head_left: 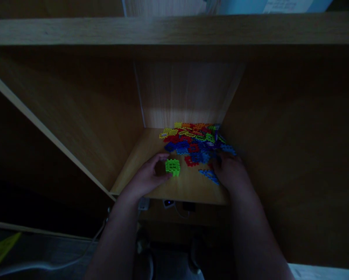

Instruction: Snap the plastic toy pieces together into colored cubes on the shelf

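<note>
A bright green cube (172, 167), put together from notched plastic tiles, stands on the wooden shelf (159, 190). My left hand (148, 173) curls round its left side, thumb at the near face and fingertips at the far edge. Over the right end of the pile of interlocking plastic tiles (196, 144) reaches my right hand (228, 169). Its fingertips are lost in shadow among blue pieces, so what they touch is unclear. A blue triangular tile (208, 175) lies just left of that hand, and a red square tile (191, 161) lies between the hands.
Wooden side panels flank the compartment, and a thick shelf edge (174, 31) crosses above it. Below the shelf are a small device with a blue light (169, 203) and a white cable (180, 214). A blue box (250, 6) sits on the upper shelf. The light is dim.
</note>
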Tool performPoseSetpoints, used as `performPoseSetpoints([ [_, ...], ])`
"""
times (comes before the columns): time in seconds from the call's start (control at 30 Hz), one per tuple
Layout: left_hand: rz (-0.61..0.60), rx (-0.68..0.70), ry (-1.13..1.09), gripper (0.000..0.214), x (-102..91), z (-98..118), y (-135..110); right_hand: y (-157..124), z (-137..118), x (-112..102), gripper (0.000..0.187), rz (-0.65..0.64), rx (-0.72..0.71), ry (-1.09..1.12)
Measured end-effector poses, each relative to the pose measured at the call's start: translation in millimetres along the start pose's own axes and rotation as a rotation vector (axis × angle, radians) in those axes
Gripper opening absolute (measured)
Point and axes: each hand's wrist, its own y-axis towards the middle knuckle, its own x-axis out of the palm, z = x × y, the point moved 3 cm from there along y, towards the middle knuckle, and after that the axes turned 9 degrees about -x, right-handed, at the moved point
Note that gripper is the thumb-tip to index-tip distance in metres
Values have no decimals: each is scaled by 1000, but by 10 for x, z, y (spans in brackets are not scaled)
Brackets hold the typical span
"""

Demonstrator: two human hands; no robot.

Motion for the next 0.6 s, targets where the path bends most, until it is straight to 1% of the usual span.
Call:
performPoseSetpoints([
  [0.13,-6,1,7,61,-2,15,-5,16,-13,39,37,10,21,21],
  [0.33,3,9,8,61,-3,15,-11,1,0,105,41,67,-8,15],
  [0.6,3,18,-13,59,4,44,-7,8,24,109,34,107,-39,17],
])
